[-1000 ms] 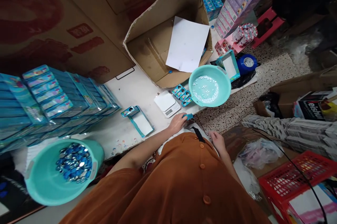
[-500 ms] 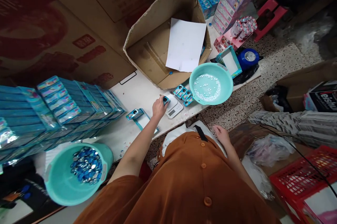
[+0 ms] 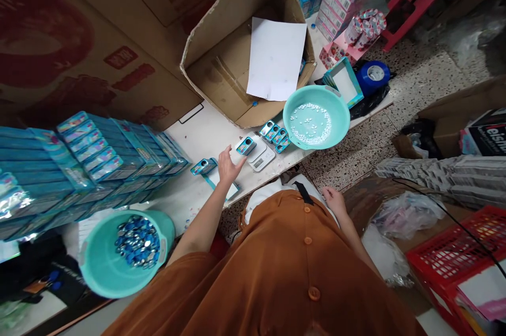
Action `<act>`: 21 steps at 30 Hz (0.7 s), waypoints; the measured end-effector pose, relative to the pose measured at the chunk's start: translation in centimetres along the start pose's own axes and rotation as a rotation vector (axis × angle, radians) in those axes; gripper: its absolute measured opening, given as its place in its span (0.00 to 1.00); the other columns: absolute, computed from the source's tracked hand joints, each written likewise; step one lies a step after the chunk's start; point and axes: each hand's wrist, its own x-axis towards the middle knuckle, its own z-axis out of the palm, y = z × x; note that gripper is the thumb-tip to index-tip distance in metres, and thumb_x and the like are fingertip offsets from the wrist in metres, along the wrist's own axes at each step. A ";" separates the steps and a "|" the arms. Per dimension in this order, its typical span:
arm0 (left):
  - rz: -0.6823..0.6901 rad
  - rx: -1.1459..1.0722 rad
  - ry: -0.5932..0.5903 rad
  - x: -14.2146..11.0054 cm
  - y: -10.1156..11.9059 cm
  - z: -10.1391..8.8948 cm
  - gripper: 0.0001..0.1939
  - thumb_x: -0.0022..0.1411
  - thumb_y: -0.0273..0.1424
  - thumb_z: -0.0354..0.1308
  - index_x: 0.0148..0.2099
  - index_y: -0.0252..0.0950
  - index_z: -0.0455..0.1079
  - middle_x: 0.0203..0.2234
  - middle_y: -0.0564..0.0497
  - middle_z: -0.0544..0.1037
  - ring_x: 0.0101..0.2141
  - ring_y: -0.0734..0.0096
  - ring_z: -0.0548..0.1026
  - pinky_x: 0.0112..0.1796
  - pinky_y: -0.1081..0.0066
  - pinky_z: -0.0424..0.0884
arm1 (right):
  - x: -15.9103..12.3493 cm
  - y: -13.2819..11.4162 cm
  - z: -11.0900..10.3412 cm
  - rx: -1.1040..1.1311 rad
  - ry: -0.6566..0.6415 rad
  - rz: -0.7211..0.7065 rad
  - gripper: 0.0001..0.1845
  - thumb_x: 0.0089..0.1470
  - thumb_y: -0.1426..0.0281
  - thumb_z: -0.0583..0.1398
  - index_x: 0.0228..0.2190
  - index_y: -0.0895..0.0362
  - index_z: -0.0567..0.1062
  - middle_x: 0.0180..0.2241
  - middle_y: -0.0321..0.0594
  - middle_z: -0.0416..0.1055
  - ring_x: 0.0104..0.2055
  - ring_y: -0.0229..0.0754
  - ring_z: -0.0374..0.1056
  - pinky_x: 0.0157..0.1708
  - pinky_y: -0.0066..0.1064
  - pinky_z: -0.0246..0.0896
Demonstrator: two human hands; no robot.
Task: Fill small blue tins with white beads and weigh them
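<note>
A small blue tin-like pack with a dark round spot [image 3: 245, 146] rests on the white digital scale [image 3: 262, 157]. Just left of it, my left hand [image 3: 230, 166] is open, thumb and fingers apart, with nothing in it. Several similar blue packs [image 3: 275, 136] stand grouped beyond the scale, next to a turquoise basin [image 3: 316, 138] holding small white pieces. Another blue pack [image 3: 200, 167] lies by a shallow turquoise-edged box [image 3: 232, 190], partly hidden by my left hand. My right hand [image 3: 334, 200] hangs by my side, fingers loosely apart and holding nothing.
A cut-down cardboard box [image 3: 221, 78] with a white sheet [image 3: 276, 59] stands behind the scale. Stacked blue cartons [image 3: 103, 151] and a turquoise bucket [image 3: 106, 267] of blue and silver discs are at left. At right are blue tape [image 3: 372, 77] and a red crate [image 3: 454, 252].
My left hand has let go of the blue pack, leaving it on the scale, and has drawn back to the left with fingers spread. My right hand stays by my side.
</note>
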 end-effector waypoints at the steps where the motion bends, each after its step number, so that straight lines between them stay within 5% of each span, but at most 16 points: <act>1: -0.024 -0.009 0.007 -1.1 -0.3 -0.1 0.39 0.57 0.46 0.57 0.63 0.31 0.51 0.51 0.38 0.68 0.53 0.52 0.65 0.54 0.56 0.60 | 0.1 0.1 0.1 0.000 -0.002 0.001 0.21 0.53 0.56 0.49 0.34 0.54 0.77 0.35 0.43 0.77 0.37 0.47 0.70 0.40 0.35 0.62; 12: -0.347 -0.191 0.142 -10.8 -0.1 2.6 0.29 0.61 0.43 0.52 0.60 0.35 0.54 0.47 0.40 0.71 0.51 0.54 0.67 0.51 0.55 0.64 | 3.9 -2.5 -1.4 0.010 -0.048 -0.154 0.21 0.54 0.56 0.50 0.35 0.55 0.77 0.36 0.44 0.77 0.39 0.47 0.70 0.42 0.35 0.62; 21: -0.575 -0.189 0.371 -12.7 4.9 5.2 0.25 0.62 0.43 0.50 0.58 0.37 0.56 0.46 0.42 0.71 0.50 0.56 0.69 0.52 0.54 0.64 | 15.8 -8.7 -10.4 -0.026 -0.009 -0.409 0.22 0.55 0.54 0.51 0.36 0.56 0.76 0.34 0.44 0.77 0.37 0.46 0.71 0.40 0.32 0.62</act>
